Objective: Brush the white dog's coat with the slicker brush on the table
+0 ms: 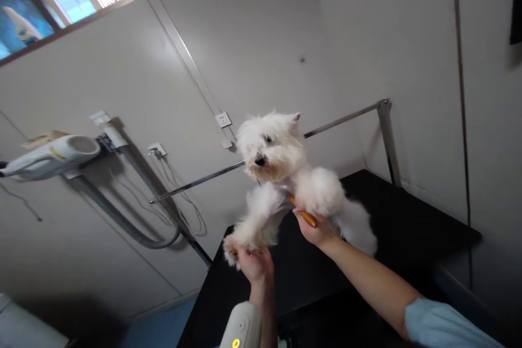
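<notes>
A fluffy white dog (271, 147) is on a black grooming table (310, 277), facing me with its head turned a little to the left. My left hand (256, 263) is closed around one of its front paws (233, 250), with that leg stretched out. My right hand (316, 227) grips a grooming brush by its orange-brown handle (308, 218), close under the dog's chest. The brush head is mostly hidden in the fur between the front legs. The dog's other fluffy front leg (320, 190) is just above my right hand.
A metal grooming bar (346, 119) runs behind the dog. A white dryer (53, 157) with a grey hose (118, 228) hangs at the left wall. A white device (242, 326) with a yellow light is low in front, beside my left forearm. Wall sockets (223, 119) hold cables.
</notes>
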A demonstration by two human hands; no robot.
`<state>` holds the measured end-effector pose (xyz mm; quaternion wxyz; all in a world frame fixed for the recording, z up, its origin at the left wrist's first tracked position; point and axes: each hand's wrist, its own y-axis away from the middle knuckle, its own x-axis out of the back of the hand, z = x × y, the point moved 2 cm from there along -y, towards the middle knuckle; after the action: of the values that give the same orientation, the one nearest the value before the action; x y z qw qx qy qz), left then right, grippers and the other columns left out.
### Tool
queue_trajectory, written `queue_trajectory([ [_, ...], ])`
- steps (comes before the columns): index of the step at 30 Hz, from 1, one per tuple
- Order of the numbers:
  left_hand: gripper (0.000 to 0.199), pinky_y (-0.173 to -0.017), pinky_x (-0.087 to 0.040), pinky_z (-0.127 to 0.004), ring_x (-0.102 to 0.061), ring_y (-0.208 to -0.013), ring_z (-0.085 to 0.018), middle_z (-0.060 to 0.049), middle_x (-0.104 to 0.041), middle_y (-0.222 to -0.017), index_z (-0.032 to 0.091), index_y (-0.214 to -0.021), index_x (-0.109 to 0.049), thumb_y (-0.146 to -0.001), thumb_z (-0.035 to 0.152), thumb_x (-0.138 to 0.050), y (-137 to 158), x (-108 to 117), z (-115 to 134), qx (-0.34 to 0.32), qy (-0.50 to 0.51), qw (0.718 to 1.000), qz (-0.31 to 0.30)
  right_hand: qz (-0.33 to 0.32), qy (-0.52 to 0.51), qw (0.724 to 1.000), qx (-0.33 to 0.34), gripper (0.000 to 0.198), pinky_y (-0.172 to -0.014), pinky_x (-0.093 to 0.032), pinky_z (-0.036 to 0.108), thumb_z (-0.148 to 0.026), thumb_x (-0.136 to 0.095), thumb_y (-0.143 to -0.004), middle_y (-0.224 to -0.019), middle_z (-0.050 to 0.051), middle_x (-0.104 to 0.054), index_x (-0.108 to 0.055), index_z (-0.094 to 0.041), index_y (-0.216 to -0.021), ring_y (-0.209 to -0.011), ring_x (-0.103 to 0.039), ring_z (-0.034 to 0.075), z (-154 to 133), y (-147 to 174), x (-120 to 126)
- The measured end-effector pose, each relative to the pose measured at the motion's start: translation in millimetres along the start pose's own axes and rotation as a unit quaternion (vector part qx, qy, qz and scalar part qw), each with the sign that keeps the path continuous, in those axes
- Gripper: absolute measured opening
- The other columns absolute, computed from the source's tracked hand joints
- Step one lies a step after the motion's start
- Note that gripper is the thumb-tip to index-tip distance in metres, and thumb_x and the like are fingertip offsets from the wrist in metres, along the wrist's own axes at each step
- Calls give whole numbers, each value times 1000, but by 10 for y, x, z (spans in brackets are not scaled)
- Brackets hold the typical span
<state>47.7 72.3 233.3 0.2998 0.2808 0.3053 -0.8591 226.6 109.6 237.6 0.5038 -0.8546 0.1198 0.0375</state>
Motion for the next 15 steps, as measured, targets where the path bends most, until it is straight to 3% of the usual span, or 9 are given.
queue_trajectory([
  [5,39,-94,-56,-30,-68,-112,-19,-3,-74,-102,26,-100,-69,-99,55,-44,-31,57,41,-9,12,1000,-6,-20,-11,1000,1,19,-100,-56,47,-45,-62,-90,-86,6,-76,-72,-29,-88,-100,-71,29,13,7,-8],
  [9,34,-90,-59,-32,-69,-110,-21,-4,-74,-102,25,-100,-70,-96,52,-51,-139,138,71,-21,8,1000,-18,88,29,996,3,16,-94,-57,51,-41,-63,-90,-80,7,-74,-68,-28,-81,-90,-71,30,-3,-63,131],
  [10,34,-90,-59,-32,-69,-110,-21,-5,-74,-102,25,-102,-70,-95,53,-51,-156,150,86,-33,10,999,-25,82,29,996,3,14,-94,-58,50,-39,-64,-90,-84,8,-75,-69,-28,-83,-90,-71,29,-25,-61,131],
  [13,34,-90,-60,-32,-68,-111,-21,-4,-74,-102,28,-101,-71,-95,56,-52,-166,168,150,-61,19,997,-41,-50,-16,998,21,14,-94,-59,43,-36,-61,-93,-97,5,-77,-71,-27,-92,-94,-73,24,-108,-46,19],
  [15,32,-89,-60,-33,-69,-110,-22,-3,-74,-100,27,-96,-72,-93,55,-55,-161,177,197,-62,24,997,-32,-83,-32,996,29,14,-98,-58,43,-36,-60,-93,-98,4,-77,-72,-28,-95,-97,-73,24,-136,-53,-34],
])
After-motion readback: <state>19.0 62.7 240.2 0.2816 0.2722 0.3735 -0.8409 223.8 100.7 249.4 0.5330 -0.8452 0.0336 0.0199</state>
